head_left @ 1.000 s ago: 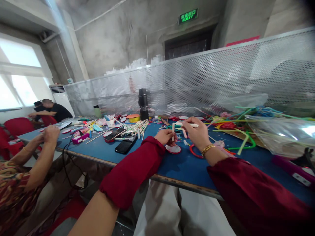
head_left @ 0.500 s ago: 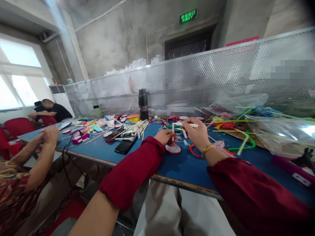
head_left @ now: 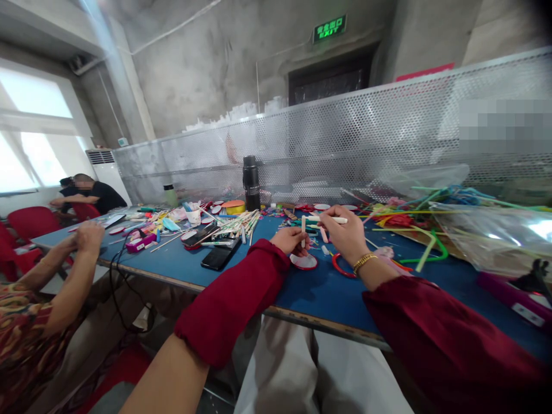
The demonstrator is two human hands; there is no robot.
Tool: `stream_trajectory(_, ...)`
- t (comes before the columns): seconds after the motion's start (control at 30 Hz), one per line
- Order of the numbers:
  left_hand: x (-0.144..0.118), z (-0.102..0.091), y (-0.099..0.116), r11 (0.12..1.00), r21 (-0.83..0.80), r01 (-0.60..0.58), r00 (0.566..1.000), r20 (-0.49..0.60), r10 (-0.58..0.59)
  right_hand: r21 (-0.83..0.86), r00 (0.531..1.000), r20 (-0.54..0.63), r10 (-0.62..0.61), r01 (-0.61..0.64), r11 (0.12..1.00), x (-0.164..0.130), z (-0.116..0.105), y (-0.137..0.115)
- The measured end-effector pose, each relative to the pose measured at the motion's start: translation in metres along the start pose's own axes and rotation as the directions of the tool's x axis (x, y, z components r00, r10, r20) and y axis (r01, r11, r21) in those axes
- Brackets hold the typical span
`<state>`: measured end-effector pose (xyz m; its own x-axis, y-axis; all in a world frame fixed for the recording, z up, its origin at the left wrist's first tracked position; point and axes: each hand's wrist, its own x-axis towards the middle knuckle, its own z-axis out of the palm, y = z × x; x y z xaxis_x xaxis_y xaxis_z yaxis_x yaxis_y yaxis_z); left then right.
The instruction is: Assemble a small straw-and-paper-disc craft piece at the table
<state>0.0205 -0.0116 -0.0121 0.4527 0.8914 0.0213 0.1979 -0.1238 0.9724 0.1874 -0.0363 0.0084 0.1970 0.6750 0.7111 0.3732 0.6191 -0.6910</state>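
Observation:
My left hand [head_left: 288,239] is closed in a pinch on a short white stick [head_left: 303,232], which stands upright at the fingertips. My right hand [head_left: 347,233] grips a slim white pen-like tool [head_left: 338,220], held almost level. The tool's front end points left and lies close to the top of the stick; whether they touch I cannot tell. Under my left hand a round lid [head_left: 304,262] with a red rim lies on the blue table [head_left: 319,293]. A red ring [head_left: 342,265] rests beside my right wrist.
A black flask [head_left: 250,184] stands at the back, near a pile of thin sticks [head_left: 241,224] and a black phone [head_left: 215,256]. Coloured strips and plastic bags [head_left: 504,230] cover the right side. At the left, a co-worker's hands [head_left: 88,237] are over the table, near a purple device [head_left: 140,243].
Almost nothing differs. Both hands keep their places and holds, with at most a very slight shift of the right hand and its tool.

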Motion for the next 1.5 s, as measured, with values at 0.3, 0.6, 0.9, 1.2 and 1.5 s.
stream_trajectory(0.3,-0.0026,0.0024,0.0025,1.0,0.006,0.006,1.0,-0.02,-0.006,-0.022,1.0,0.009,0.011,-0.011,1.0,-0.0006,-0.0007,-0.0016)
stream_trajectory(0.6,-0.0009,0.0013,-0.0002,1.0,0.017,0.006,1.0,-0.021,-0.006,0.005,1.0,0.001,0.027,-0.027,1.0,0.0002,0.0003,0.0019)
stream_trajectory(0.9,-0.0011,-0.0007,-0.0027,0.998,0.066,-0.024,1.0,-0.01,0.024,-0.022,1.0,-0.002,0.0,0.0,1.0,-0.0003,-0.0014,0.0004)
stream_trajectory(1.2,0.0008,-0.003,-0.0029,0.994,0.096,-0.042,0.999,-0.001,0.043,0.017,1.0,-0.012,-0.014,0.014,1.0,0.0013,0.0001,0.0045)
stream_trajectory(1.5,0.0016,-0.0026,-0.0016,0.998,0.056,-0.01,1.0,0.001,0.01,0.009,0.999,-0.027,-0.026,0.026,1.0,0.0009,-0.0006,0.003)
